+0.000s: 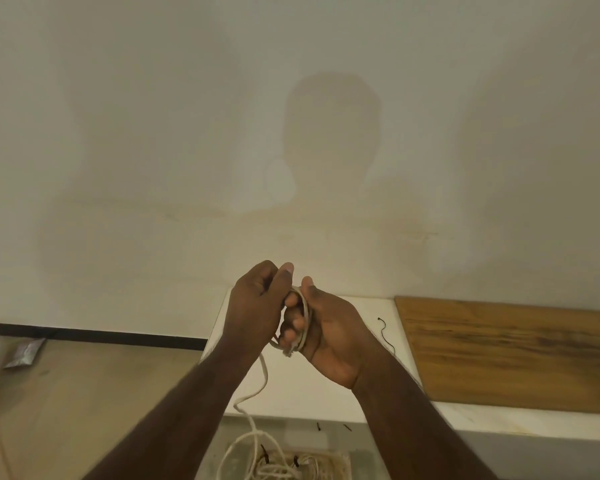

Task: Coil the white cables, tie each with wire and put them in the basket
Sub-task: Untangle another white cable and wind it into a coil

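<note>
White counter [326, 396] against the wall, wooden board [513, 351] lying flat (right side), black wire tie [386, 336] beside it

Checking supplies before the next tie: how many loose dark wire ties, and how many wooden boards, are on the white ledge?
Loose dark wire ties on the white ledge: 1, the curved wire right of the hands.
Wooden boards: 1.
Total: 2.

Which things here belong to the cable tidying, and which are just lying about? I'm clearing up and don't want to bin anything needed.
Belongs to the job:
white cable, being coiled in both hands
black tie wire on the white ledge
basket holding tied coils

Just lying about:
wooden board
foil packet on the floor
</note>
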